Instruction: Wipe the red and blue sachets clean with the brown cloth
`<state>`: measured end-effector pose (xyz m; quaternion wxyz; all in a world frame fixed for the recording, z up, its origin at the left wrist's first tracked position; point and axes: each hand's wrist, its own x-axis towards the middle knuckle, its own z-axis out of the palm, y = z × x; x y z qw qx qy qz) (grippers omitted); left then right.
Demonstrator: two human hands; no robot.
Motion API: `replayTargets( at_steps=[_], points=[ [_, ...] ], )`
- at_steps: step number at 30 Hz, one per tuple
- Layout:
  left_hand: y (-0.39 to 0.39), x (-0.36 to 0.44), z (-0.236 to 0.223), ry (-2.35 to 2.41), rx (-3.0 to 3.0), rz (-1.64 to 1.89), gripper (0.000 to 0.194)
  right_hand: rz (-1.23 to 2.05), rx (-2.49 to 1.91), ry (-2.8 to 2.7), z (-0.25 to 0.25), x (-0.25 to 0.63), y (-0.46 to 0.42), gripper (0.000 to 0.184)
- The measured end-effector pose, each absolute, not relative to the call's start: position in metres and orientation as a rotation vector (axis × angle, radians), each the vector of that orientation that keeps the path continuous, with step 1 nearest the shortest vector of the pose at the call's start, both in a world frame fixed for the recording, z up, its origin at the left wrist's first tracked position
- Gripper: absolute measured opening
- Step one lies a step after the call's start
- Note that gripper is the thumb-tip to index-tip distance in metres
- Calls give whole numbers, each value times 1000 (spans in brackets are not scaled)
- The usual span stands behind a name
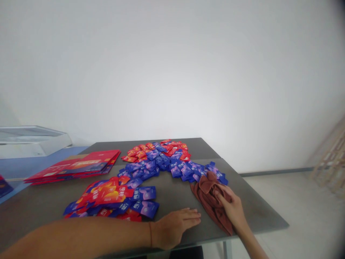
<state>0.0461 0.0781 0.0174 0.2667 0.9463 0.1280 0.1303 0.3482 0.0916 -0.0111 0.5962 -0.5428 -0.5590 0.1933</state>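
We're looking down on a smooth grey worktop (256,212), and the right hand (231,210) is closed on a crumpled reddish-brown towelling cloth (208,205) near the right edge. The left hand (175,228) lies open, palm down, at the near edge, just beside a loose heap of glossy red and blue rectangular packets (113,198). Beyond it, a sprawling spill of small blue and red foil sachets (153,160) runs toward the far edge, nothing boxed or lined up there so far. Only a flat stack of red printed folders (72,167) lies squared, at the left edge.
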Motion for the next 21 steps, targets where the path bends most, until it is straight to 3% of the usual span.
replayTargets(
  at_steps=[21],
  points=[
    [78,52,11,361,2596,389,64,442,-1269,-1313,-14,351,91,39]
  ],
)
